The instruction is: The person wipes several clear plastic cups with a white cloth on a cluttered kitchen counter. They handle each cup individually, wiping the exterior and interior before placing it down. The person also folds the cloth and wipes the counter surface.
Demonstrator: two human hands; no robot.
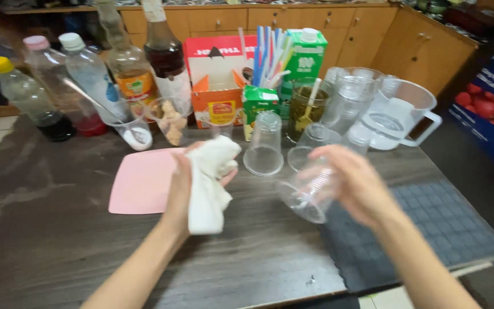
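Note:
My left hand (183, 189) grips a crumpled white cloth (211, 180) above the dark table, just right of a pink cutting board (141, 182). My right hand (355, 183) holds a clear plastic cup (304, 197) tilted on its side, its mouth turned down toward me. The cloth and the cup are a short way apart. An upside-down clear cup (264, 146) stands just beyond the two hands, and another clear cup (310, 146) stands upright behind the held one.
Along the back stand several bottles (90, 74), a red-and-white box (215, 74), a green carton (306, 54), coloured straws (267, 51), a jar with a spoon (304, 109) and a clear measuring jug (401, 111). A dark grid mat (424, 229) lies at the right.

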